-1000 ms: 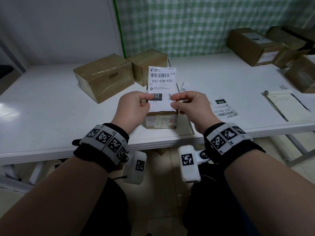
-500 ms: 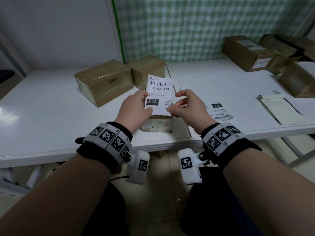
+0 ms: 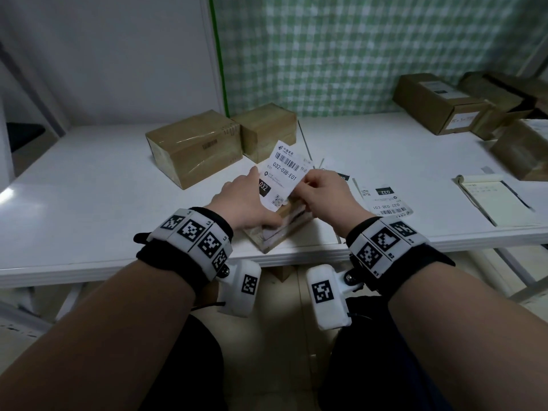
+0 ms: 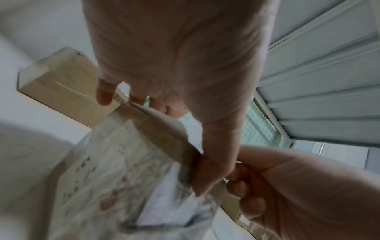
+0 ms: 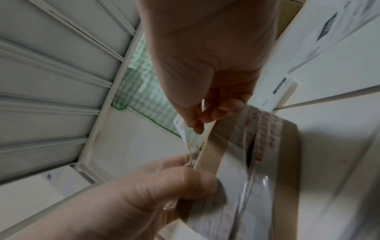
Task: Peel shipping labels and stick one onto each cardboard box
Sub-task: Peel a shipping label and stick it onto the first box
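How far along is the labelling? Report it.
Done: the brown cardboard box at far right already carries a white label. In hand: both hands, left and right, pinch the white barcode label over the small taped box at the table edge. Left: two bare brown boxes behind; a spare label lies nearby.

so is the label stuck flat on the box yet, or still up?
Still up. The label tilts above the box, pinched by the left hand and right hand; only its near end reaches the box top.
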